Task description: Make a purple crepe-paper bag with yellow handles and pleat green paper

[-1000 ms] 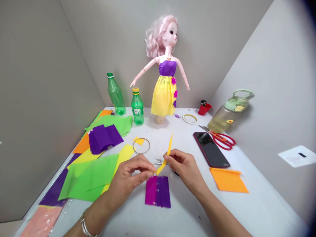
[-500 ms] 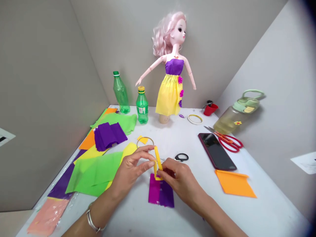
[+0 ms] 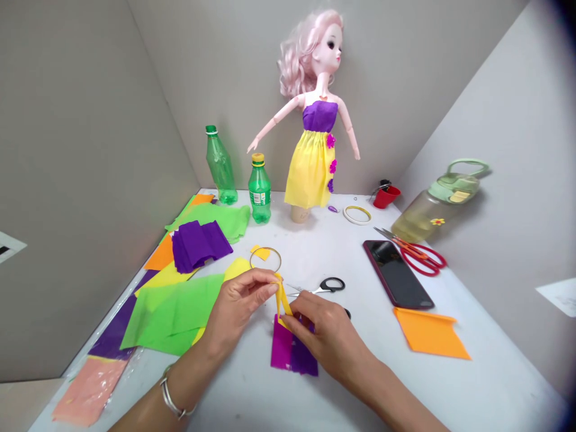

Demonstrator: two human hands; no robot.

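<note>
Between my hands is a narrow yellow paper strip [image 3: 279,298], bent into a loop. My left hand [image 3: 243,306] pinches its upper end between thumb and fingers. Lower down, my right hand [image 3: 326,327] grips the strip, closed on it. Under the strip lies a magenta and purple piece [image 3: 288,354], partly covered by my right hand. Black-handled scissors [image 3: 332,285] rest just beyond my right hand, one handle mostly hidden. A thin bangle-like ring [image 3: 265,249] lies past my left fingertips, over a small yellow scrap [image 3: 261,253].
A doll [image 3: 317,120] in a purple and yellow dress stands at the back. Green bottles [image 3: 260,192] are to its left. Coloured sheets [image 3: 175,312] cover the left side. A phone [image 3: 398,273], red-handled scissors [image 3: 423,258], an orange piece [image 3: 432,336] and a water bottle [image 3: 432,207] are right.
The yellow strip's open loop has narrowed, its upper part drawn together. My left fingers have come closer together at its top end. The view has shifted slightly.
</note>
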